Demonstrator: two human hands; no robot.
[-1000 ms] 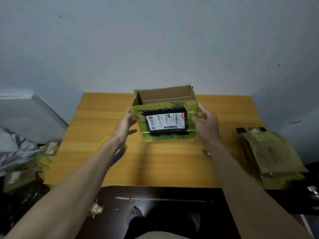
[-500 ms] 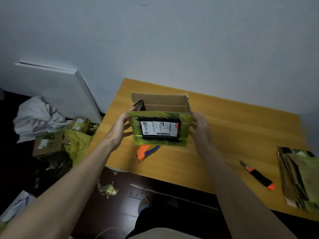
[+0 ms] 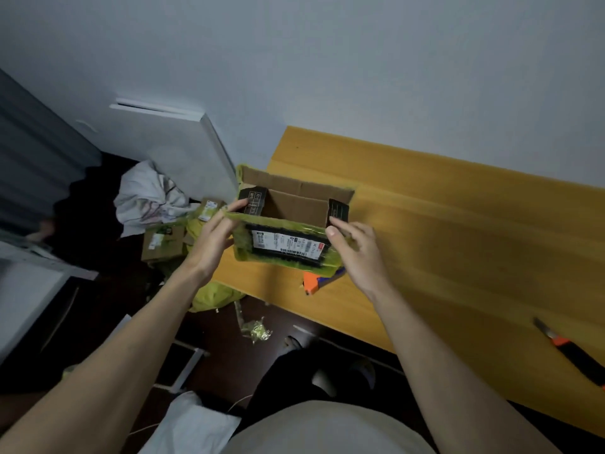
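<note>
An open cardboard box (image 3: 289,204), bound in yellow-green tape, is held above the left end of the wooden table (image 3: 458,224). Its left end, at nine o'clock, is gripped by the left hand (image 3: 212,239), with the fingertips laid on a black-printed side flap. Its right end, at three o'clock, is pinched by the right hand (image 3: 358,250), with the thumb pressed on the taped near panel. A white shipping label (image 3: 288,245) is carried on that panel, at six o'clock. Only bare brown inner walls are seen within the box; its floor is hidden by the near panel, so any contents cannot be made out. An orange and blue object (image 3: 316,281) is partly covered at the box's five o'clock. A utility knife (image 3: 573,352) is seen well apart, at four o'clock. On the floor at nine o'clock, a smaller labelled carton (image 3: 162,242) is seen with its flaps shut.
</note>
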